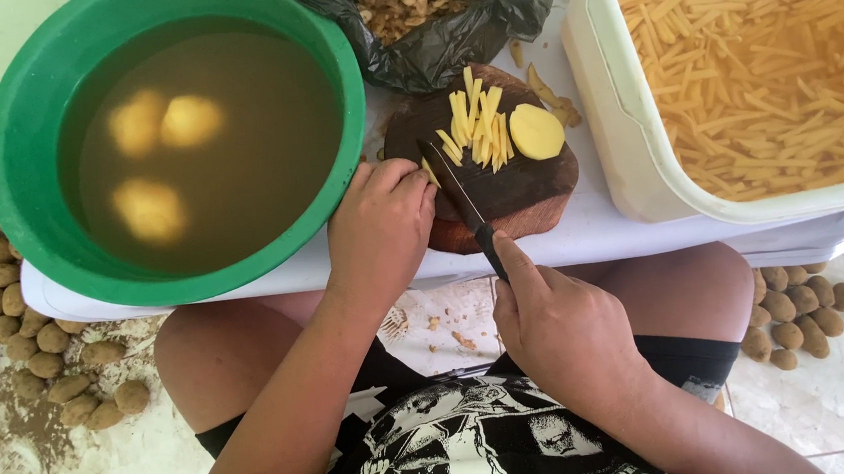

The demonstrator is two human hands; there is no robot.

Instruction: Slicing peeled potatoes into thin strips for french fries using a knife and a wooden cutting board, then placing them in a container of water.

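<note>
The right hand (560, 331) has its grip closed round the black handle of a dark-bladed kitchen knife (461, 202), whose blade lies across a round dark-brown wooden cutting board (529, 193) on the white bench (592, 229). The left hand (381, 220) is curled, fingers pressing down a piece of potato at the board's left edge, just beside the blade. Pale yellow potato sticks (479, 127) and a peeled potato half (537, 131) lie on the board. A green round plastic basin (28, 198) of murky water holds three peeled potatoes. A white rectangular tub (626, 151) holds cut sticks in water. A black plastic bag (485, 21) holds peelings.
</note>
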